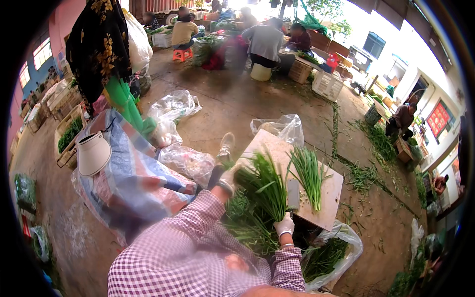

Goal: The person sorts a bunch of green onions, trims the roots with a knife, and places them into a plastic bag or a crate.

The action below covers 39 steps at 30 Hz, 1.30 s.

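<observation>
My right hand point(284, 224), in a whitish glove, grips the lower stems of a bunch of long green leaf vegetable point(265, 182), possibly garlic chives. My left hand point(228, 179), also gloved, is at the bunch's leafy far end; its fingers are partly hidden and blurred. Beside the bunch, a cleaver point(293, 193) lies on a pale board point(330, 202), its handle close to my right hand. Another bunch of green stalks point(310, 176) rests on the board, right of the blade. Loose greens point(248, 222) are heaped below my hands.
A plastic bag of greens point(356, 247) stands at the board's near right. Left of me are a striped tarp point(137, 178) with a sun visor point(94, 154) and clear plastic bags point(187, 161). Cut leaves litter the floor at right. Several people sit at work farther off.
</observation>
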### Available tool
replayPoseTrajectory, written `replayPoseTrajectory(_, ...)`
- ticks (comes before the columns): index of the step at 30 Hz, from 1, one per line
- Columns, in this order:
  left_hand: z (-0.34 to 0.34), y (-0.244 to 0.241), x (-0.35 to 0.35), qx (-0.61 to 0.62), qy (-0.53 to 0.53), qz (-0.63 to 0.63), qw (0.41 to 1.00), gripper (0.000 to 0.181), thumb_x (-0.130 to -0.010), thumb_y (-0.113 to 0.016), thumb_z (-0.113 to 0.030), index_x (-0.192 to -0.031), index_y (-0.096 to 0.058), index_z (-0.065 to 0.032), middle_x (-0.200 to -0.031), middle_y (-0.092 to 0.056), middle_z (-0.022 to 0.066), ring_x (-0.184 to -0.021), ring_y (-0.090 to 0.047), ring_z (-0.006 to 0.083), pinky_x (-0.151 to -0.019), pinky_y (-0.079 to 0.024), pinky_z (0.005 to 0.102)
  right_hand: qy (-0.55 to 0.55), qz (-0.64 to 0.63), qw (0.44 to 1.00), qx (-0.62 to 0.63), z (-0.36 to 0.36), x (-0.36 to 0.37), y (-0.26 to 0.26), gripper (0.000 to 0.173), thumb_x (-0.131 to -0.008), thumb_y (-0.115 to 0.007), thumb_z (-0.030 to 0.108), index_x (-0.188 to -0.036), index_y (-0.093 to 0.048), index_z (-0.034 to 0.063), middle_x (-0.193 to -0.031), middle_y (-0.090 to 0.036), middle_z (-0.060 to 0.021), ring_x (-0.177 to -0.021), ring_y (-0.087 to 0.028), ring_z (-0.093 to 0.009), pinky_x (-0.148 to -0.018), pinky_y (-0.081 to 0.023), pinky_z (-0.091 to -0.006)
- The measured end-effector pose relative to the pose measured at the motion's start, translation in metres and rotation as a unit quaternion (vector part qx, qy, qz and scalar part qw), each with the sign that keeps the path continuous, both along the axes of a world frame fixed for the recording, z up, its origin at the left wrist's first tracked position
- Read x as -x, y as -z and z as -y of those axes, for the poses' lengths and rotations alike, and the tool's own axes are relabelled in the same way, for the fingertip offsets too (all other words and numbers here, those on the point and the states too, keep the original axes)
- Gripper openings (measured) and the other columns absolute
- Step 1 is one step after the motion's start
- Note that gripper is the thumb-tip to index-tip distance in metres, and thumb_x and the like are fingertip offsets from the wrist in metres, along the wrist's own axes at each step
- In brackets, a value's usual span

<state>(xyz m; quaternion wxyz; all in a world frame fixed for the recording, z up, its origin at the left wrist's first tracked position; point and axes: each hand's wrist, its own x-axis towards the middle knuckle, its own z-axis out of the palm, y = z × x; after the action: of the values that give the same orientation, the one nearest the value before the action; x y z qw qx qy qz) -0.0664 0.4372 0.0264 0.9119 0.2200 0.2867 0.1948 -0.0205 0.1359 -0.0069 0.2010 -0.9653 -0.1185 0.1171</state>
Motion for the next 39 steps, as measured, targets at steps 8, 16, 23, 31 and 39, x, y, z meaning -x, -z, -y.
replayPoseTrajectory(8,-0.006,0.035,0.058,-0.182,0.15,-0.087,0.968,0.019,-0.096,-0.053,-0.018,-0.111,-0.062,-0.0109,-0.098,-0.068,0.0026,-0.091,-0.063,0.0139,-0.077,-0.049,0.0277,-0.123,-0.117,0.97,0.172,0.02,0.03,-0.03,0.036,-0.075,-0.066,0.017,-0.106,-0.054,0.0043,-0.103,-0.065,-0.0245,-0.1,-0.063,-0.039,-0.086,-0.05,-0.0437)
replayPoseTrajectory(16,0.024,0.023,0.103,-0.251,0.224,-0.089,0.937,0.048,-0.088,-0.045,-0.001,-0.136,-0.045,-0.0017,-0.1,-0.067,0.0113,-0.093,-0.065,0.0238,-0.09,-0.051,0.0352,-0.116,-0.045,0.975,0.186,0.084,0.062,-0.065,0.031,-0.074,-0.067,0.014,-0.1,-0.053,0.0059,-0.09,-0.066,-0.0238,-0.091,-0.064,-0.041,-0.079,-0.05,-0.0465)
replayPoseTrajectory(23,0.026,0.019,0.141,-0.63,0.147,-0.142,0.749,0.044,-0.081,-0.055,0.006,-0.124,-0.057,-0.0016,-0.124,-0.058,0.0146,-0.118,-0.053,0.0225,-0.1,-0.043,0.0325,-0.065,-0.033,0.978,0.194,0.129,0.087,-0.066,0.032,-0.074,-0.068,0.019,-0.1,-0.054,0.0062,-0.092,-0.067,-0.0218,-0.091,-0.065,-0.039,-0.08,-0.051,-0.0457)
replayPoseTrajectory(31,0.058,-0.022,0.148,-0.424,0.195,-0.044,0.884,0.034,-0.077,-0.072,0.003,-0.11,-0.065,-0.0025,-0.096,-0.069,0.0074,-0.087,-0.065,0.0148,-0.08,-0.054,0.0286,0.027,-0.054,0.996,0.065,0.166,0.142,-0.023,0.043,-0.063,-0.077,0.019,-0.1,-0.057,0.0087,-0.091,-0.068,-0.0196,-0.089,-0.065,-0.038,-0.08,-0.052,-0.0435)
replayPoseTrajectory(39,0.074,-0.015,0.167,-0.499,0.199,-0.046,0.842,0.02,-0.082,-0.069,-0.009,-0.102,-0.07,-0.0031,-0.095,-0.07,0.0075,-0.086,-0.064,0.012,-0.08,-0.051,0.0263,0.047,-0.068,0.996,-0.009,0.18,0.159,0.007,0.044,-0.064,-0.073,0.02,-0.103,-0.057,0.0076,-0.091,-0.067,-0.0222,-0.09,-0.064,-0.04,-0.08,-0.051,-0.0441)
